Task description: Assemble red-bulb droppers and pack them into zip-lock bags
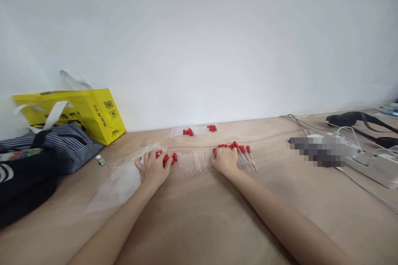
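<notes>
Slim clear glass dropper tubes (pixel 195 162) lie side by side in a row on the table, without bulbs. To the left of that row, my left hand (pixel 153 168) reaches over a small heap of red rubber bulbs (pixel 168 160), its fingers apart and touching the heap. My right hand (pixel 226 159) is closed at the right end of the row, with a red bulb showing by its thumb; its fingertips are partly hidden. Droppers capped with red bulbs (pixel 248 149) fan out under and beyond that hand. Clear plastic bags (pixel 116 184) lie flat beneath my left forearm.
Near the wall lies a clear bag of red-bulbed droppers (pixel 199 130). A yellow bag (pixel 104 118), a striped bag (pixel 70 145) and a tiny bottle (pixel 100 160) stand at left. A power strip (pixel 373 167), cables and black straps (pixel 351 118) occupy the right.
</notes>
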`<state>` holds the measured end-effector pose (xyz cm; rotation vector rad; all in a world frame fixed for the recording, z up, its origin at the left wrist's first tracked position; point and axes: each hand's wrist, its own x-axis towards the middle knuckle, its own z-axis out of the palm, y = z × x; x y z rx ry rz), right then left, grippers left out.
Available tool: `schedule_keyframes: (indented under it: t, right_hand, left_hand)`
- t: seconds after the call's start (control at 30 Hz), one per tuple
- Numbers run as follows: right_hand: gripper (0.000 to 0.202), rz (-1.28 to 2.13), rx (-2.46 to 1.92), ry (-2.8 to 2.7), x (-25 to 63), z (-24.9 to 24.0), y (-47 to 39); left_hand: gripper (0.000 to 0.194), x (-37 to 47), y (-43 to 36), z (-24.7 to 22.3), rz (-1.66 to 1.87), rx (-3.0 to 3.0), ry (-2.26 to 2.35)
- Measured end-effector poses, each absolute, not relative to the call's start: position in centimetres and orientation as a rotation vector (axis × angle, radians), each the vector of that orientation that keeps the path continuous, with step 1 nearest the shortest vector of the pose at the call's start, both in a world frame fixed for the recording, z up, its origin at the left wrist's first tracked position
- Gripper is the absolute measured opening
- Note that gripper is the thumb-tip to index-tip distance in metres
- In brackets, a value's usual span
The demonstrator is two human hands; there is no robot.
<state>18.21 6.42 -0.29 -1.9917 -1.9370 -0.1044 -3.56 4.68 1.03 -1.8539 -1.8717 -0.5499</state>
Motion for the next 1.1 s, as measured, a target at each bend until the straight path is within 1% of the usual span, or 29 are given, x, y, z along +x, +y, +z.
schedule_keyframes:
  t: [0.13,0.33,0.47,0.6,0.67,0.73,0.8,0.87,0.93,0.97,1.03,1.1]
  right_hand:
    - [0.023,-0.054,-2.046,-1.925,17.7,-0.2,7.1]
    - [0.021,-0.021,-2.081,-1.923,17.6,-0.4,7.3]
    - [0.023,-0.02,-2.073,-1.924,17.6,-0.2,7.3]
    - [0.024,-0.051,-2.045,-1.913,17.8,0.2,6.6]
    - [0.023,-0.082,-1.928,-1.931,18.2,0.0,5.5]
    - [0.022,-0.123,-1.681,-1.983,19.0,-0.7,4.0]
    - [0.021,-0.158,-1.4,-2.058,20.1,-1.7,2.2]
    - [0.02,-0.152,-1.219,-2.127,21.2,-2.7,0.7]
    - [0.019,-0.113,-1.132,-2.182,22.0,-3.3,-0.3]
    - [0.018,-0.09,-1.112,-2.202,22.2,-3.5,-0.6]
    - [0.019,-0.054,-1.095,-2.224,22.4,-3.6,-0.8]
    - [0.026,-0.025,-1.082,-2.236,22.2,-3.4,-0.8]
  left_hand:
    - [0.029,-3.3,7.5,2.1,-0.449,-1.913,-1.996]
    - [0.024,-3.2,10.5,1.7,-0.407,-1.987,-2.141]
    - [0.019,-2.7,11.1,1.6,-0.48,-1.973,-2.214]
    - [0.017,-2.1,10.3,2.4,-0.66,-1.955,-2.211]
    - [0.016,-1.7,9.0,2.9,-0.785,-1.995,-2.141]
    - [0.018,-1.4,7.1,2.9,-0.893,-2.13,-2.023]
    - [0.018,-1.2,4.8,2.4,-0.957,-2.314,-1.902]
    - [0.019,-0.9,2.4,1.4,-0.997,-2.446,-1.802]
    - [0.028,-0.6,0.6,0.2,-1.092,-2.65,-1.644]
    - [0.029,-0.4,-0.1,-0.3,-1.141,-2.731,-1.598]
    - [0.024,-0.1,-0.9,-1.3,-1.221,-2.853,-1.587]
    - [0.016,0.0,-1.2,-1.8,-1.301,-2.926,-1.636]
